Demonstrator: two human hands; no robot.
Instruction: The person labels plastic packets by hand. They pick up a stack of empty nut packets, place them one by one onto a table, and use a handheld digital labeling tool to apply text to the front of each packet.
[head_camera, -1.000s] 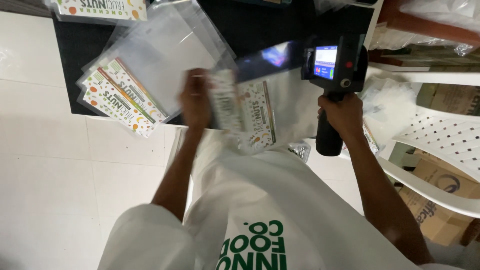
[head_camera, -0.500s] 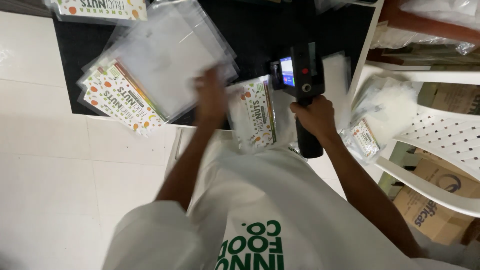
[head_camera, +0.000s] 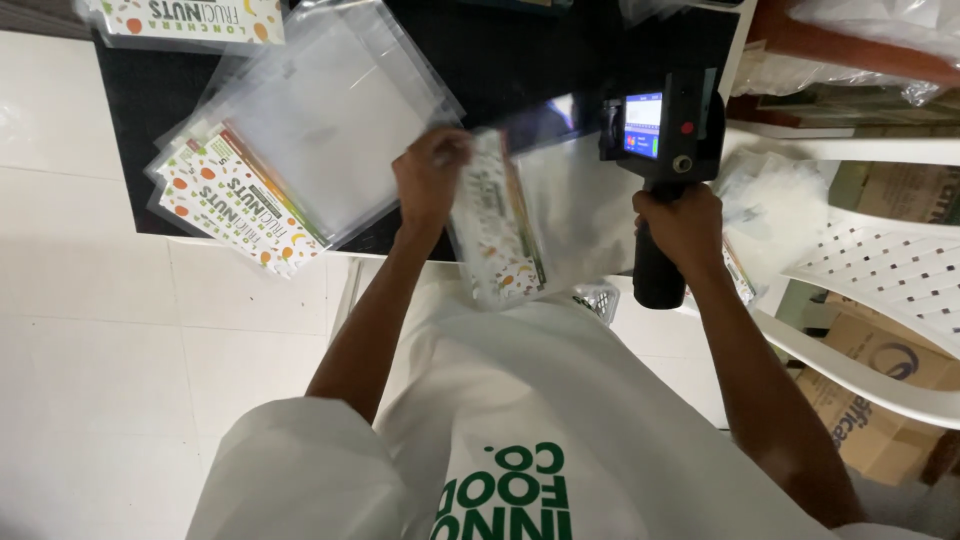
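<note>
My left hand (head_camera: 428, 176) grips the top edge of a clear plastic pouch with a printed card inside (head_camera: 497, 225), held tilted over the black table (head_camera: 520, 50). My right hand (head_camera: 682, 225) is wrapped round the black grip of a handheld printer gun (head_camera: 660, 140), whose small lit screen faces me. The gun sits just right of the pouch, above more clear pouches (head_camera: 575, 200). A fanned stack of clear pouches and printed cards (head_camera: 290, 150) lies to the left of my left hand.
Another printed pouch (head_camera: 190, 18) lies at the table's far left edge. A white plastic chair (head_camera: 880, 290) stands on the right, with cardboard boxes (head_camera: 880, 400) below it and bagged items (head_camera: 860, 30) above. White floor tiles (head_camera: 120, 350) spread to the left.
My right hand has carried the printer gun back to the right, away from the pouch. My left hand has lifted and turned the pouch on edge.
</note>
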